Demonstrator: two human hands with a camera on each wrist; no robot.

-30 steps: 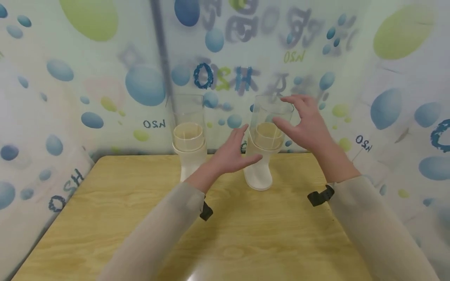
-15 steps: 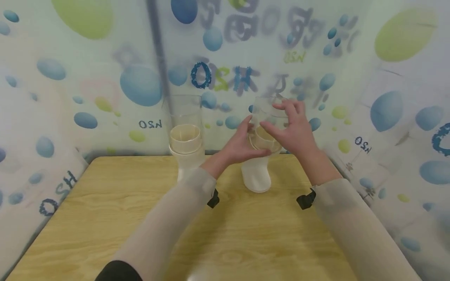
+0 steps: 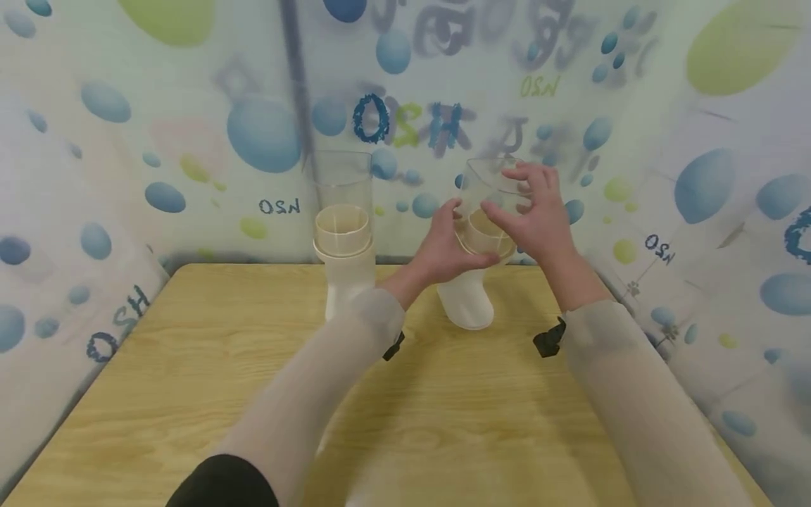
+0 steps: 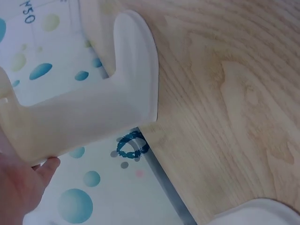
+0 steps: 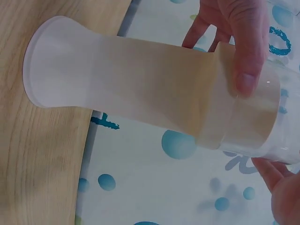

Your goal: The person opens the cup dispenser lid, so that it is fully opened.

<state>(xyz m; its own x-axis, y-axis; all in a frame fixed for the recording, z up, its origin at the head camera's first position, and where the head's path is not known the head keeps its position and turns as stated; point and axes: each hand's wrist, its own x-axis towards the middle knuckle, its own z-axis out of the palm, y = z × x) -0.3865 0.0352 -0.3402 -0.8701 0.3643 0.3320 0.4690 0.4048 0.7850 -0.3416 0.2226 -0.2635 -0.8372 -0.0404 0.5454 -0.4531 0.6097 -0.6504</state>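
A white boot [image 3: 465, 306] with a cream cuff and a clear plastic upper shaft [image 3: 478, 184] stands on the table at right of centre. My left hand [image 3: 443, 250] grips the boot around its cuff; in the right wrist view that hand's thumb [image 5: 246, 84] lies across the cream band. Higher up, my right hand [image 3: 538, 218] holds the clear shaft from the right, fingers near its rim. In the left wrist view the boot [image 4: 93, 112] shows its foot on the wood. The shaft's far side is partly hidden by my hands.
A matching boot [image 3: 348, 271] with a clear upper stands to the left, partly behind my left forearm. The wooden table [image 3: 418, 408] ends at a patterned back wall [image 3: 253, 225], with more patterned walls at both sides.
Both hands have moved in onto the right boot, the left from in front of it to its cuff and the right from beside it onto the clear shaft. The rim now looks bent.
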